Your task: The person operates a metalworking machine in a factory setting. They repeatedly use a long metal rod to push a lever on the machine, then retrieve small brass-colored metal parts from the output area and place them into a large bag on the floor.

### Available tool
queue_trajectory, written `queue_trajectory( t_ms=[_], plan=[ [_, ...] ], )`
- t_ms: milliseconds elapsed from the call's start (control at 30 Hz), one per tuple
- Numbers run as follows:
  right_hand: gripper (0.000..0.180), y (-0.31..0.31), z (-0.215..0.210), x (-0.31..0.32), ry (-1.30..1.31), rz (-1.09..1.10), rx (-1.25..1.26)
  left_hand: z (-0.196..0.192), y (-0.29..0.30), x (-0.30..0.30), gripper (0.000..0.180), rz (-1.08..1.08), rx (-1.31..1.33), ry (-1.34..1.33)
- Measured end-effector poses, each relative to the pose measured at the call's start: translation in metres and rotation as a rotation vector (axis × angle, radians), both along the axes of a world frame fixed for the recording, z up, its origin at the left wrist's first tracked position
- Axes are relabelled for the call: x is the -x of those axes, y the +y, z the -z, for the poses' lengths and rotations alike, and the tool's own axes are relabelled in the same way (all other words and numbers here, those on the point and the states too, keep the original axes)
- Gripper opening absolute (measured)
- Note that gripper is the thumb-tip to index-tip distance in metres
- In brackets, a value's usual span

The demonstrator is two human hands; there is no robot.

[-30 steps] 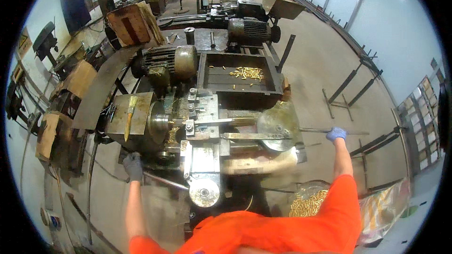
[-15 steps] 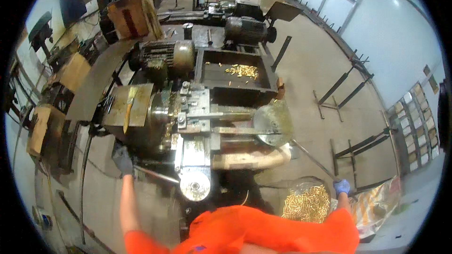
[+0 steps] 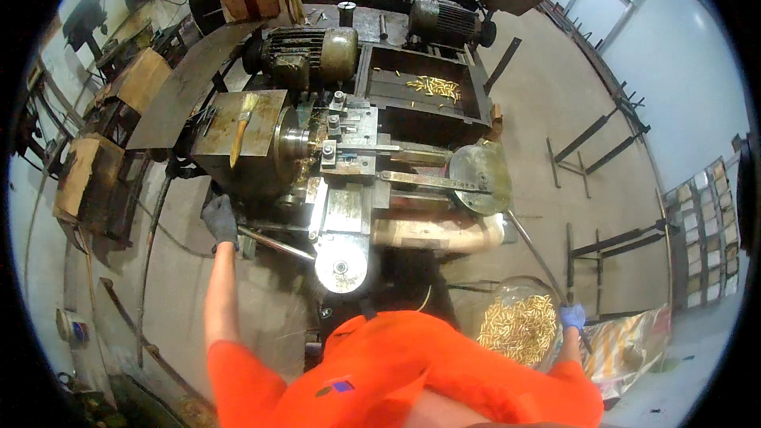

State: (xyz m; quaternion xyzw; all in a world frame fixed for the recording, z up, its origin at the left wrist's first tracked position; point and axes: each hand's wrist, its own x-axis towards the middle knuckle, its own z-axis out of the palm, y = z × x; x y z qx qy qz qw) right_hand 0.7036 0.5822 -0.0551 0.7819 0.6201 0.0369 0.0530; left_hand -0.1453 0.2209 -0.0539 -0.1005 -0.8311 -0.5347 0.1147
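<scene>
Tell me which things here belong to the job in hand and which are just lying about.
Seemingly part of the job:
Left hand, at the short rod
Right hand, on the long rod
Metalworking machine
Brass-coloured pieces, probably

Apparently just lying about:
Brush on the metal box
Patterned sack
White bucket at far left

The left hand (image 3: 219,220) wears matt dark grey cloth; the right hand (image 3: 572,316) wears a smoother blue glove. The left rod (image 3: 276,244) is shiny metal, the right lever (image 3: 533,247) duller metal. The near disc (image 3: 341,279) gleams, smooth and silvery. Glossy, brass-like pieces (image 3: 519,329) fill the near right. The far tray (image 3: 384,93) is dark, matt metal. The brush handle (image 3: 238,145) looks like smooth wood. The orange sleeves (image 3: 246,384) are matt cloth.
</scene>
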Motion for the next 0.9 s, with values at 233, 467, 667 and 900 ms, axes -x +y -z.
queue_trajectory(
  t_ms=[233, 467, 667, 900],
  plan=[
    [0.039, -0.016, 0.002, 0.004, 0.04, 0.02, -0.057, -0.016, 0.007, -0.008, 0.019, 0.022, -0.011, -0.056],
    [0.04, -0.024, -0.002, 0.009, 0.053, 0.051, -0.053, -0.005, 0.0, -0.002, 0.024, 0.099, 0.014, 0.002],
    [0.042, -0.019, 0.001, 0.119, 0.143, -0.254, -0.339, 0.011, -0.008, 0.009, 0.023, 0.108, 0.14, -0.019],
    [0.034, 0.109, -0.008, 0.169, -0.143, -0.529, -0.339, 0.015, -0.02, 0.022, 0.019, 0.211, 0.419, 0.097]
  ],
)
